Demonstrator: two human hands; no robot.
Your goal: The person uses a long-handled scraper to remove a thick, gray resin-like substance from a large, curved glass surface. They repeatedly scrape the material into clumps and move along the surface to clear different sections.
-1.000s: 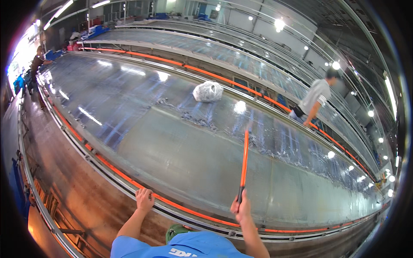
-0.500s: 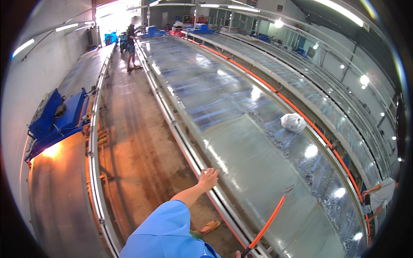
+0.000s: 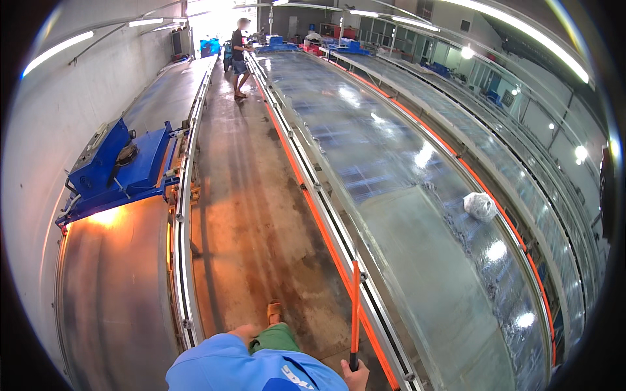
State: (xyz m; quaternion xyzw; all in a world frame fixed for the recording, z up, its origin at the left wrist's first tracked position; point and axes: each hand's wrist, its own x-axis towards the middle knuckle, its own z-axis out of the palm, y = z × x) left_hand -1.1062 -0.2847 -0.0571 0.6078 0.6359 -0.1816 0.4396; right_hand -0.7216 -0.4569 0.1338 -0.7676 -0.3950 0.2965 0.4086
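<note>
1. The orange rod (image 3: 355, 313) is the thing in hand here. It stands nearly upright at the bottom of the view, its upper end reaching just up to the orange-edged rail (image 3: 313, 202) of the long table (image 3: 417, 260).
2. The right hand (image 3: 355, 376) is wrapped around the rod's dark lower end, fingers closed on it. The left hand isn't in view at all, only the blue sleeve (image 3: 228, 368), so no idea what it's doing.
3. Right beside the rod runs the table, covered in clear shiny sheeting, with a crumpled white bag (image 3: 480, 205) lying on it near the far rail, well apart from the rod.
4. What could go wrong, I'd say: the rod tip sits close to the rail, so a careless swing could snag the rail or poke the sheeting. The floor (image 3: 248, 215) looks stained and maybe slick, so footing is a worry too.
5. Further out: a blue machine (image 3: 117, 169) on the left bench, and another person (image 3: 240, 55) far down the aisle.
6. Hard to make out: the rod's bottom is cut off by the frame edge, and glare hides what's under the sheeting.
</note>
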